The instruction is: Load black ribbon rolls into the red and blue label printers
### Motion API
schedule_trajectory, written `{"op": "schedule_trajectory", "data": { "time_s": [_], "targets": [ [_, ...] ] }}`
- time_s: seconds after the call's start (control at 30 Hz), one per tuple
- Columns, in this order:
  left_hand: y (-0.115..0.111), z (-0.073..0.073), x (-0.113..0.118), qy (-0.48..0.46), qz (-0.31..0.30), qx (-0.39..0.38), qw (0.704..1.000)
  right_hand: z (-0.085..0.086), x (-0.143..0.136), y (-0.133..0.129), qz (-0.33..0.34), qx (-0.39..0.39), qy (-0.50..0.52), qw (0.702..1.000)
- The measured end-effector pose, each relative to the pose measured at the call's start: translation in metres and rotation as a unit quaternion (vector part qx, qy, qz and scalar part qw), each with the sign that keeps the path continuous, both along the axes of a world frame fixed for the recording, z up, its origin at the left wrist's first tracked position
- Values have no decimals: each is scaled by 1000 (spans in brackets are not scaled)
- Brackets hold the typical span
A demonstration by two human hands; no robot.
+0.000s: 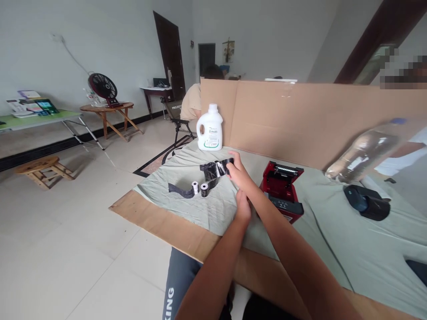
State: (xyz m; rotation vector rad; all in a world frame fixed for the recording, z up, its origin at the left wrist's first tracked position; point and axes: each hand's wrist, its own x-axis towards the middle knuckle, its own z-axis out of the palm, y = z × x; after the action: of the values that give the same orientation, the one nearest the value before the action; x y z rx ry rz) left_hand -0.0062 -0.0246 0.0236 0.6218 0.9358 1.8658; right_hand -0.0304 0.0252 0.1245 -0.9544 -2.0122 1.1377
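My right hand [237, 172] reaches forward over the cloth-covered table, its fingers closed on the end of a glossy black strip [211, 170]. My left hand [243, 205] is just below, close against the right forearm; its fingers are mostly hidden. Two small rolls stand on the cloth near the strip: a white one [195, 187] and one with a black side [204, 190]. A dark strip [180, 191] curls out to the left of them. Right of my hands sits a red and black printer-like device [282, 191] with its lid raised.
A white detergent bottle [211, 129] stands at the back left, before an upright cardboard panel [267, 120]. To the right are a large clear plastic bottle [363, 151] and a black device [367, 202]. Someone sits behind the panel [191, 104]; another person's sleeve [402, 158] shows at right.
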Motion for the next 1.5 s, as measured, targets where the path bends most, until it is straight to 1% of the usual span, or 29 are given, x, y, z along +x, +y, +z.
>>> {"op": "schedule_trajectory", "data": {
  "time_s": [0.07, 0.13, 0.2, 0.27, 0.33, 0.4, 0.43, 0.47, 0.53, 0.57, 0.6, 0.63, 0.67, 0.7, 0.73, 0.77, 0.83, 0.87, 0.93, 0.97, 1.0, 1.07, 1.2, 1.27, 1.37, 1.5],
  "targets": [
    [-2, 1, 3, 52, 25, 25, 998, 8, 31, -14, -8, -14, 32, 999],
    [-2, 2, 6, 74, 27, 38, 996, 14, 60, -27, -1, -29, 52, 998],
    [-2, 2, 8, 77, 25, 30, 996, 17, 85, -36, 14, -48, 74, 996],
    [-2, 1, 6, 102, 41, -3, 994, 19, 104, -39, 30, -72, 108, 991],
    [-3, 1, -4, 152, 89, -49, 983, 23, 119, -38, 38, -83, 133, 987],
    [-5, 3, -22, 182, 176, -71, 965, 30, 131, -35, 39, -75, 132, 988],
    [-5, 6, -33, 167, 232, -61, 956, 34, 137, -33, 37, -69, 129, 989],
    [-6, 11, -45, 155, 269, -56, 949, 38, 143, -31, 35, -65, 126, 989],
    [-5, 23, -65, 125, 316, -49, 939, 45, 155, -27, 30, -59, 130, 989],
    [-5, 32, -72, 104, 344, -34, 933, 48, 160, -25, 25, -56, 135, 989],
    [-5, 42, -77, 99, 359, -8, 928, 50, 165, -24, 18, -49, 138, 989],
    [-4, 53, -78, 107, 361, 24, 926, 52, 170, -23, 10, -40, 140, 989],
    [-4, 66, -77, 135, 339, 60, 929, 53, 173, -22, 2, -31, 143, 989],
    [-4, 80, -74, 181, 293, 93, 934, 54, 176, -21, -4, -23, 148, 989],
    [-3, 95, -68, 235, 227, 119, 938, 55, 179, -20, -6, -18, 158, 987],
    [-3, 111, -62, 290, 146, 134, 936, 55, 180, -20, -5, -15, 170, 985],
    [-1, 141, -48, 381, -3, 139, 914, 57, 183, -19, 1, -17, 196, 980],
    [0, 155, -42, 416, -53, 135, 898, 58, 184, -19, 1, -18, 207, 978],
    [2, 175, -33, 469, -106, 128, 868, 61, 187, -20, -12, -17, 215, 976],
    [3, 181, -31, 488, -119, 125, 856, 63, 189, -21, -22, -16, 214, 977],
    [5, 184, -30, 501, -128, 123, 847, 65, 191, -21, -30, -17, 209, 977],
    [7, 184, -31, 512, -151, 118, 837, 70, 198, -22, -28, -22, 197, 980],
    [12, 176, -37, 520, -194, 111, 824, 76, 210, -22, 35, -17, 177, 983],
    [15, 173, -38, 517, -205, 108, 824, 75, 213, -20, 44, -6, 162, 986],
    [19, 173, -35, 501, -230, 110, 827, 71, 212, -16, 34, 9, 143, 989],
    [23, 173, -32, 514, -250, 106, 814, 65, 208, -10, 35, 21, 143, 989]
  ]
}}
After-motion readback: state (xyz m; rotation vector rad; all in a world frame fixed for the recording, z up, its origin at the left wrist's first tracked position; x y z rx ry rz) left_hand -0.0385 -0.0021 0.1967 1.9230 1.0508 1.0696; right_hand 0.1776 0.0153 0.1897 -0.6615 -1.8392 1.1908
